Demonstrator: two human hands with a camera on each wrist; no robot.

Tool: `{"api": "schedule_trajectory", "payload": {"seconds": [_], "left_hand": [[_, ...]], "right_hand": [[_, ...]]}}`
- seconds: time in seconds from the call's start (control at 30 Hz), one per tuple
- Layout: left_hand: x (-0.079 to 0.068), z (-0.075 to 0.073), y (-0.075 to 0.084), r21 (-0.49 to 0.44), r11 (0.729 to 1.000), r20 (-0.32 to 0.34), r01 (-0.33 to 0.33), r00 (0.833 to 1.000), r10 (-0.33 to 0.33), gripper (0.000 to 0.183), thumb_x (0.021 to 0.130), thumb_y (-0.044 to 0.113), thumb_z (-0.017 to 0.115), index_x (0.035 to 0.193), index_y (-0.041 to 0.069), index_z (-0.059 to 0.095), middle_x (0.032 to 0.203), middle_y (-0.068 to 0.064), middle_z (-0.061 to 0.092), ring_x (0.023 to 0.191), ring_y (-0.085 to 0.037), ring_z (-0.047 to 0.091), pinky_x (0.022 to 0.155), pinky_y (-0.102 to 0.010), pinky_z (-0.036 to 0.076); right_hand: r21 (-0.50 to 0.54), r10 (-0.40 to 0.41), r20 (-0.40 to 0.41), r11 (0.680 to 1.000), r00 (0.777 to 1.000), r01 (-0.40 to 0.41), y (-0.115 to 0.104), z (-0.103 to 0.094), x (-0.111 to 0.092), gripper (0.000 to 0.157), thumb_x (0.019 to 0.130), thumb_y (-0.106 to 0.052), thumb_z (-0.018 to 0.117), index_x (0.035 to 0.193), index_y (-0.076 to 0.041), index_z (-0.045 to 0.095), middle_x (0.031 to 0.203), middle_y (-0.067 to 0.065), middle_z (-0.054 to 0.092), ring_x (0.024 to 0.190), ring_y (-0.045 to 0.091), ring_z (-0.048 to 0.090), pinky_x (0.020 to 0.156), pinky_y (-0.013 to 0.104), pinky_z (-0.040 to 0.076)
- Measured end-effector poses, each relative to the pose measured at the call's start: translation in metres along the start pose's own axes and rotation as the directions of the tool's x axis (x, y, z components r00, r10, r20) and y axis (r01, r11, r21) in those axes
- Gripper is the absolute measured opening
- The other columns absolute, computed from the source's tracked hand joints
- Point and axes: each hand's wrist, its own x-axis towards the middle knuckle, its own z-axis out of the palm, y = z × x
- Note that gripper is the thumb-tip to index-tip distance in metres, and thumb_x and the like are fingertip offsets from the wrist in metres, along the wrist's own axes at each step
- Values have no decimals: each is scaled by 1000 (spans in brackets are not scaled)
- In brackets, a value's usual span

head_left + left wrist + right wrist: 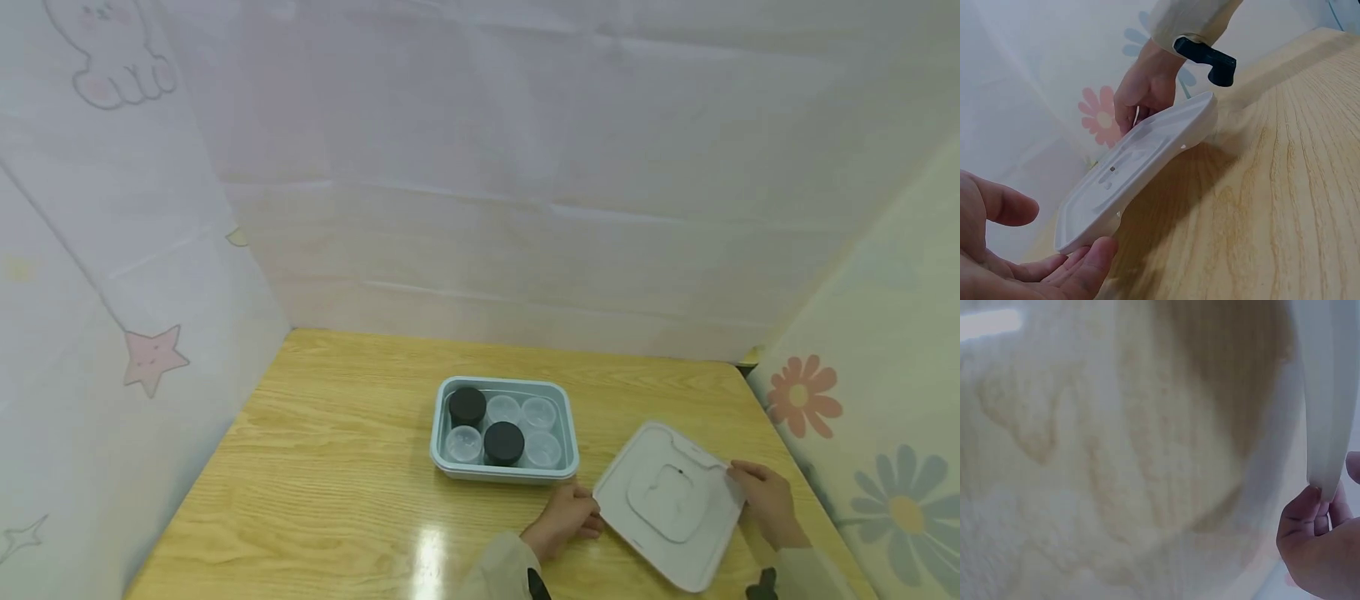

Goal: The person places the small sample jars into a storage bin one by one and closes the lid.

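Observation:
A white rectangular plastic lid (671,504) with rounded corners is held tilted over the right side of the table. At its far right corner, my right hand (767,502) pinches the rim; the right wrist view shows fingers and thumb of that hand (1319,537) at the lid's edge (1332,394). My left hand (566,518) is at the opposite corner. In the left wrist view, the fingers of this hand (1004,256) lie extended beneath the lid's corner (1135,169), touching it, while the thumb stands apart from it.
Left of the lid, a light blue rectangular tub (504,474) stands on the wooden table (322,467). Inside are round containers: two with black lids (504,443) and several clear ones (542,450). Patterned cloth walls (480,208) border the table's back and sides.

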Motion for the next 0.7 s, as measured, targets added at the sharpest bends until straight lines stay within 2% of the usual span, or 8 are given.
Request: {"api": "schedule_trajectory", "payload": {"seconds": [0.07,0.13,0.2,0.27,0.4,0.6,0.63,0.7], "left_hand": [[-2,-1,4,-9,1000,10,-4,1000,4,22,76,-1,50,98,-5,51,84,-12,59,69,-20,61,66,-34,53],[-5,-1,9,-14,1000,22,-12,1000,12,21,76,-1,50,97,-4,51,84,-12,60,70,-23,63,65,-34,53],[-8,-2,14,-19,1000,40,-11,999,12,20,77,0,50,97,-3,50,83,-11,61,73,-26,64,65,-34,53],[-11,-3,19,-27,1000,53,-11,999,12,20,78,0,51,98,-2,50,83,-11,61,74,-27,64,65,-33,53],[-18,-2,27,-51,998,66,-27,997,31,23,78,1,51,101,-2,49,83,-11,61,71,-24,64,64,-31,53],[-27,-5,38,-67,993,84,-95,991,101,26,78,1,50,104,-3,47,83,-14,62,71,-27,64,64,-33,53],[-28,-7,40,-70,992,82,-102,991,108,27,79,0,49,105,-4,47,84,-14,62,70,-26,64,64,-33,53],[-29,-11,42,-70,991,81,-110,990,115,28,79,0,49,107,-5,46,84,-14,62,70,-25,63,66,-34,53]], "right_hand": [[-9,-29,8,1000,1000,29,-5,-5,-3,59,88,-39,48,125,7,42,117,22,50,89,13,52,63,20,44],[11,-64,8,998,998,64,-9,-10,-7,52,88,-38,50,119,4,51,99,1,59,77,-3,49,61,17,44],[35,-107,11,994,994,107,-13,-15,-9,40,88,-36,52,109,-3,59,84,-21,53,69,-13,43,60,15,43],[51,-128,35,991,991,126,-16,-21,-9,33,88,-36,53,104,-9,61,79,-32,44,69,-15,42,61,15,43],[96,-81,100,993,992,71,-9,-28,9,41,86,-43,52,114,-13,57,88,-26,47,80,-8,44,68,21,43],[224,-115,70,970,991,97,51,-25,74,32,80,-48,59,103,-27,57,89,-27,48,74,-9,49,53,20,46],[219,-121,105,971,987,96,48,-26,73,36,81,-49,58,108,-26,56,93,-26,49,76,-9,49,57,19,46],[200,-126,152,975,980,94,23,-28,49,42,84,-47,55,115,-20,54,95,-24,48,77,-9,48,62,18,46]]}}
